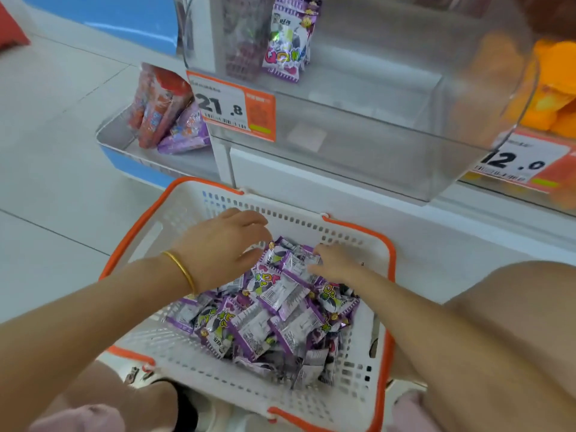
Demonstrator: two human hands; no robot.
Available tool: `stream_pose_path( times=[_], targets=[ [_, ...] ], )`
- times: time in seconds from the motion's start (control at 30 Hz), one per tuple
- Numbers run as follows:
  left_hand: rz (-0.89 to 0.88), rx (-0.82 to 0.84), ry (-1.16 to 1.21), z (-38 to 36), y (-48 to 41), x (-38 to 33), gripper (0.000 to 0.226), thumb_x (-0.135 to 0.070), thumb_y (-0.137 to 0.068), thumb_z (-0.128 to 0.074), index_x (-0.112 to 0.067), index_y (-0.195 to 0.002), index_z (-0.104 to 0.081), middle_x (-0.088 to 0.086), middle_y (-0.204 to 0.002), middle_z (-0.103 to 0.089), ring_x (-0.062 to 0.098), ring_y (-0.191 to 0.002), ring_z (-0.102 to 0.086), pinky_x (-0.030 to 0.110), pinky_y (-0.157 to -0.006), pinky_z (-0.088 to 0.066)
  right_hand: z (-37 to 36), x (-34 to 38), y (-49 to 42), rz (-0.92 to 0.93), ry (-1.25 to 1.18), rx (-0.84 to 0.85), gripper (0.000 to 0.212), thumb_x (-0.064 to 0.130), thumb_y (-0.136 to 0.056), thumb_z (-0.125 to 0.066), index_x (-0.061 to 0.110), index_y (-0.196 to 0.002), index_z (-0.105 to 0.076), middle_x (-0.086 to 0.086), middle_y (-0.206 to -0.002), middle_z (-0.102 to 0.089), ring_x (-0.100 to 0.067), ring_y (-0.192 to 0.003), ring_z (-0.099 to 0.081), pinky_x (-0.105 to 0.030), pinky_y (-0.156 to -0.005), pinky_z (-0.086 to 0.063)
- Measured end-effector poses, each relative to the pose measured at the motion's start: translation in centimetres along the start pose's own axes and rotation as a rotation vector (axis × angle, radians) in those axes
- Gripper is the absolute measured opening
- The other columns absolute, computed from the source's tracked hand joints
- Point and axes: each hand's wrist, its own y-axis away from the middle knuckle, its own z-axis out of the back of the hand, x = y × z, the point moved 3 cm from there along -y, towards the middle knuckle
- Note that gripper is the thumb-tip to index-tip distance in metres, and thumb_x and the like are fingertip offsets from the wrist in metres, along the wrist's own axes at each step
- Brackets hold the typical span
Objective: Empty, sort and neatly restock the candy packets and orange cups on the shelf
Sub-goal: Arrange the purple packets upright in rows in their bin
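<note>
Head view: left hand [223,244] and right hand [338,265] loosely curled atop candy packets [280,310] in basket [193,213], grip unclear.

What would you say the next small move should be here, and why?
Probably close the left hand and right hand round a few packets and lift them to the bin: both rest on the pile in the basket, and the bin looks nearly empty.

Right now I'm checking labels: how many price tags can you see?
2: the 21.8 tag on the clear bin, the 12.0 tag below the orange cups. Others possibly hidden.
</note>
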Motion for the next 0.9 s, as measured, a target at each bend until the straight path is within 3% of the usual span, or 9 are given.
stream_pose_path(
  times=[0.1, 0.2, 0.27, 0.33, 0.47, 0.6, 0.7, 0.83, 0.9],
  targets=[
    [0.085, 0.005, 0.036, -0.7, -0.1, 0.2, 0.042, -0.042, -0.087, -0.036, -0.023, -0.109, -0.066, 0.002, -0.125, -0.058, 0.027, -0.108, -0.057, 0.045, -0.079, -0.054, -2.6, -1.1, -1.8, -0.045, -0.122, -0.064, 0.062, 0.038, -0.088, -0.063, 0.008, -0.136, -0.038, -0.016, -0.134, -0.048, -0.026, -0.114, -0.052, -0.035, -0.095, -0.044],
    [0.131, 0.054, 0.059, -1.4, -0.4, 0.5, 0.029, -0.031, -0.095, -0.047, -0.026, -0.120, -0.060, -0.003, -0.138, -0.045, 0.021, -0.123, -0.045, 0.040, -0.094, -0.047, -4.0, -1.3, -2.3, -0.144, -0.373, -0.216, 0.070, 0.031, -0.076, -0.078, 0.009, -0.130, -0.039, -0.012, -0.127, -0.050, -0.021, -0.107, -0.052, -0.028, -0.088, -0.043],
    [0.135, 0.099, 0.043, -1.7, -0.7, 0.7, 0.030, -0.030, -0.095, -0.046, -0.028, -0.123, -0.057, -0.004, -0.141, -0.041, 0.018, -0.126, -0.041, 0.037, -0.097, -0.045, -4.5, -1.4, -2.6, -0.208, -0.437, -0.288, 0.082, 0.036, -0.066, -0.085, 0.012, -0.129, -0.038, -0.011, -0.129, -0.048, -0.026, -0.113, -0.051, -0.034, -0.093, -0.045],
    [0.154, 0.143, 0.036, -1.9, -1.0, 1.0, 0.030, -0.031, -0.096, -0.043, -0.030, -0.124, -0.055, -0.006, -0.143, -0.038, 0.016, -0.128, -0.038, 0.036, -0.098, -0.044, -5.1, -1.2, -2.7, -0.258, -0.437, -0.223, 0.094, 0.047, -0.063, -0.084, 0.013, -0.135, -0.035, -0.010, -0.137, -0.045, -0.031, -0.124, -0.046, -0.042, -0.100, -0.044],
    [0.158, 0.177, 0.038, -2.1, -1.5, 1.4, 0.031, -0.032, -0.096, -0.042, -0.030, -0.125, -0.052, -0.007, -0.144, -0.034, 0.015, -0.129, -0.037, 0.036, -0.100, -0.041, -5.2, -0.5, -1.8, -0.224, -0.136, -0.126, 0.075, 0.063, -0.071, -0.071, 0.013, -0.123, -0.048, -0.008, -0.127, -0.056, -0.030, -0.118, -0.052, -0.042, -0.092, -0.048],
    [0.154, 0.209, 0.038, -2.4, -1.7, 1.2, 0.035, -0.031, -0.096, -0.044, -0.027, -0.130, -0.048, -0.005, -0.141, -0.035, 0.018, -0.126, -0.042, 0.037, -0.102, -0.040, -2.7, 0.5, 0.6, -0.134, -0.172, -0.195, 0.051, 0.040, -0.083, -0.070, 0.009, -0.119, -0.049, -0.006, -0.112, -0.058, -0.023, -0.101, -0.056, -0.033, -0.081, -0.046],
    [0.191, 0.205, 0.105, -2.4, -1.5, 0.2, 0.047, -0.034, -0.094, -0.047, -0.023, -0.138, -0.037, -0.002, -0.138, -0.036, 0.020, -0.119, -0.048, 0.037, -0.099, -0.042, 0.7, 1.8, 3.0, -0.069, -0.164, -0.294, 0.040, 0.042, -0.082, -0.070, 0.012, -0.103, -0.055, -0.002, -0.090, -0.061, -0.018, -0.078, -0.057, -0.032, -0.066, -0.046],
    [0.213, 0.171, 0.308, -2.3, -0.8, -2.8, 0.080, -0.047, -0.088, -0.055, -0.022, -0.148, -0.008, 0.004, -0.149, -0.021, 0.023, -0.134, -0.032, 0.035, -0.110, -0.031, 5.2, 4.5, 7.6, 0.063, -0.539, -0.339, 0.045, 0.046, -0.067, -0.079, 0.016, -0.097, -0.065, -0.001, -0.089, -0.071, -0.015, -0.081, -0.067, -0.039, -0.076, -0.055],
    [0.252, 0.076, 0.508, -1.9, -0.6, -4.2, 0.086, -0.049, -0.084, -0.059, -0.023, -0.148, -0.007, 0.001, -0.150, -0.019, 0.021, -0.137, -0.026, 0.033, -0.111, -0.029, 6.6, 5.7, 10.1, 0.095, -0.675, -0.318, 0.055, 0.053, -0.058, -0.077, 0.018, -0.099, -0.066, 0.000, -0.094, -0.071, -0.017, -0.086, -0.068, -0.040, -0.079, -0.055]
  ],
)
